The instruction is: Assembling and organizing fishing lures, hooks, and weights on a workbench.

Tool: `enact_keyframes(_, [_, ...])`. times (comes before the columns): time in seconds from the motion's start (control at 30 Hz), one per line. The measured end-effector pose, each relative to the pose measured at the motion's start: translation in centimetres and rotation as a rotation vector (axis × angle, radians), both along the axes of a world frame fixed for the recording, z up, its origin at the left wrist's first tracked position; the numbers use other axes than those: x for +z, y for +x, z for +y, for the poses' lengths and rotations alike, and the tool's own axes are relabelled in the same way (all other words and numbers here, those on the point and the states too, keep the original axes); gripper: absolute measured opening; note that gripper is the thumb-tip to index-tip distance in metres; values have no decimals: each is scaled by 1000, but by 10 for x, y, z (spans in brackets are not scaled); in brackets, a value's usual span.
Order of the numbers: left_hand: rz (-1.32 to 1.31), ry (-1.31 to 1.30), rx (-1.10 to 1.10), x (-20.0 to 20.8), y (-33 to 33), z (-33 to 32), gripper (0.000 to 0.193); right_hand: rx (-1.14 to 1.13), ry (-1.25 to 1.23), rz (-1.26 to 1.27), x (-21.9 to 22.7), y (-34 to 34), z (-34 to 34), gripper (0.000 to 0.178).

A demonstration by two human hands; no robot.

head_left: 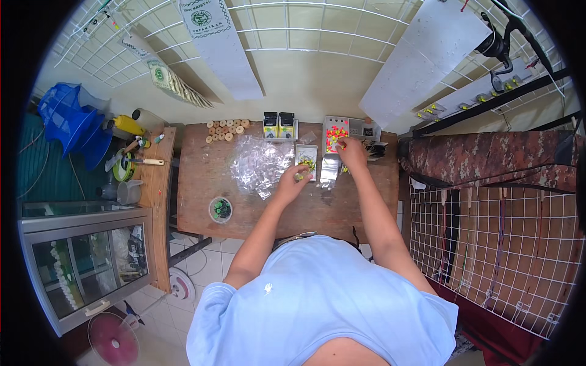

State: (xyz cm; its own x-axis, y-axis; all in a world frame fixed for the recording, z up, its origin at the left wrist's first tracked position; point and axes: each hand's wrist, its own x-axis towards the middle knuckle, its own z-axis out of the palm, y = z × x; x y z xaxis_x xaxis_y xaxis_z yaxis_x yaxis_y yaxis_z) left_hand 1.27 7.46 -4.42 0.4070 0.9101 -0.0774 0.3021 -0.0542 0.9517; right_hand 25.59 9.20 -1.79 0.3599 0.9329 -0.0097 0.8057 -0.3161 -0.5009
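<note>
My left hand (293,180) is closed around a small yellow-green item just below a small white box (307,157) of yellow-green pieces on the wooden table (201,207). My right hand (351,150) reaches farther back and touches a compartment box (336,133) filled with pink, orange and yellow beads. Its fingers are pinched together, but whether a bead is in them is too small to tell. A small clear bag (329,169) lies between my hands.
A crumpled clear plastic sheet (259,166) lies left of my hands. A round tub (220,209) of green pieces stands at the front left. Wooden spools (226,129) and two small yellow boxes (279,125) line the back edge. A glass cabinet (85,259) stands left, a wire rack (488,244) right.
</note>
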Motion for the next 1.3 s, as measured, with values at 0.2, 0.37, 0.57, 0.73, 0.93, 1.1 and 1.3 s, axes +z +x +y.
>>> enact_keyframes(0.2, [9, 2, -20, -13, -6, 1, 35, 126, -33, -34, 0, -12, 19, 27])
enact_keyframes(0.37, [15, -14, -8, -8, -6, 5, 36, 36, -111, 28, -6, -12, 25, 23])
enact_keyframes(0.57, [17, -35, 9, 0, -3, 2, 33, 52, -39, 71, -15, -9, 25, 20])
enact_keyframes(0.73, [23, 14, -15, -9, -4, 3, 32, 23, 76, 395, -14, -8, 14, 21])
enact_keyframes(0.93, [25, 113, -43, -15, -2, 0, 32, -126, 73, 1158, -12, -37, -47, 27])
enact_keyframes(1.1, [2, 25, -32, 2, 6, -14, 34, -98, 95, 1314, -31, -47, -79, 28])
enact_keyframes(1.3, [121, 307, -131, 20, 7, -19, 33, -41, 165, 1157, -30, -53, -92, 31])
